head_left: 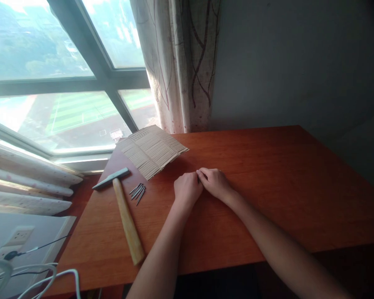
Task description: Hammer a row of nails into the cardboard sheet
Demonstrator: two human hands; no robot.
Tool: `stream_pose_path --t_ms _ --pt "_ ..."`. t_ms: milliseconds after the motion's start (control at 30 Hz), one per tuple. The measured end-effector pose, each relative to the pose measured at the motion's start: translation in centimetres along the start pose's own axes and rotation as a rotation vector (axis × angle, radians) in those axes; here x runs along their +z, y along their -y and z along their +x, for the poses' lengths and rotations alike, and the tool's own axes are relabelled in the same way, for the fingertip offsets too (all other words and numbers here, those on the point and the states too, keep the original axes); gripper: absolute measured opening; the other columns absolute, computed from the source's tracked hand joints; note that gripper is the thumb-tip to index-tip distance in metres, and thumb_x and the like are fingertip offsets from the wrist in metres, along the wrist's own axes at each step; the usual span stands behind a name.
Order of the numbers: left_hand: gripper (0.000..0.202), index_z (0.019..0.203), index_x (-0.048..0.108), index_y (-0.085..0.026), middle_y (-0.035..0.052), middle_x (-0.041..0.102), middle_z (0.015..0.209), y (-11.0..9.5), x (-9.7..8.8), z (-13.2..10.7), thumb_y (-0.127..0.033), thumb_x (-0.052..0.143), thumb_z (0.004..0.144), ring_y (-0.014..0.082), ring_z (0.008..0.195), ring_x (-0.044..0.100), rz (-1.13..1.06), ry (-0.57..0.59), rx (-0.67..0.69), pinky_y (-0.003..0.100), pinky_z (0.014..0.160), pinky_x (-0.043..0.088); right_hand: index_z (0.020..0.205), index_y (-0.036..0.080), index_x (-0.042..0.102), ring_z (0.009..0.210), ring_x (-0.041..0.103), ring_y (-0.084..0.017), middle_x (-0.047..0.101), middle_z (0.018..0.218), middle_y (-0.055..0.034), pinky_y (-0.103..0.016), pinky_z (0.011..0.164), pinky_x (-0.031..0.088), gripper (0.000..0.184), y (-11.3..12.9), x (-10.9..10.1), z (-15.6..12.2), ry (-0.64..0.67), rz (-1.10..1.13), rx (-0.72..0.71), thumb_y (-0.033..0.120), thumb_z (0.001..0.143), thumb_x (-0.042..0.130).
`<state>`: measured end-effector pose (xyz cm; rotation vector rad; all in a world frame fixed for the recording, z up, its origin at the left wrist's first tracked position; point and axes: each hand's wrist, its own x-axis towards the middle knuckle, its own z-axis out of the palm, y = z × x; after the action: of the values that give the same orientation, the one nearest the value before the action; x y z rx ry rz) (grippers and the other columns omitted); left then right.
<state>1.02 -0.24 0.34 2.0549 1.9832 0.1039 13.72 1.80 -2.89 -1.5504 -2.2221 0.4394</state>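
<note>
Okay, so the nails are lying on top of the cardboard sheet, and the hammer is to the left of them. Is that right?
Not quite: the nails aren't on the cardboard sheet. The head view shows them lying on the bare tabletop. The hammer is to the left of them, as you said.

Table [262,166], reddish-brown wood grain. On its left side: one hammer [124,211], wooden handle toward the near edge; loose metal nails [138,192], just right; corrugated cardboard sheet [152,149], far left.
</note>
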Motion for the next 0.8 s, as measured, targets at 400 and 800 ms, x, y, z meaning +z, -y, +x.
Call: stream_pose_path --t_ms 400,800 --pt "0.04 0.091 0.073 -0.019 0.0125 0.074 0.087 0.1 0.3 0.1 -0.036 0.037 0.096 0.0276 0.08 0.071 -0.014 -0.011 0.0 0.033 0.067 0.047 0.075 0.021 0.062 0.069 0.066 -0.019 0.073 0.077 -0.0049 -0.028 0.061 0.03 0.031 -0.1 0.1 -0.1 -0.044 0.047 -0.006 0.03 0.098 0.043" --pt "0.026 0.111 0.061 -0.019 0.0077 0.071 0.107 -0.1 1.8 0.1 -0.025 0.04 0.098 0.0197 0.09 0.067 -0.278 -0.248 0.149 0.027 0.07 0.045 0.111 0.022 0.065 0.076 0.068 -0.02 0.074 0.084 -0.003 -0.028 0.071 0.046 0.024 -0.4 0.1 0.0 -0.213 0.2 -0.023 0.026 0.093 0.049"
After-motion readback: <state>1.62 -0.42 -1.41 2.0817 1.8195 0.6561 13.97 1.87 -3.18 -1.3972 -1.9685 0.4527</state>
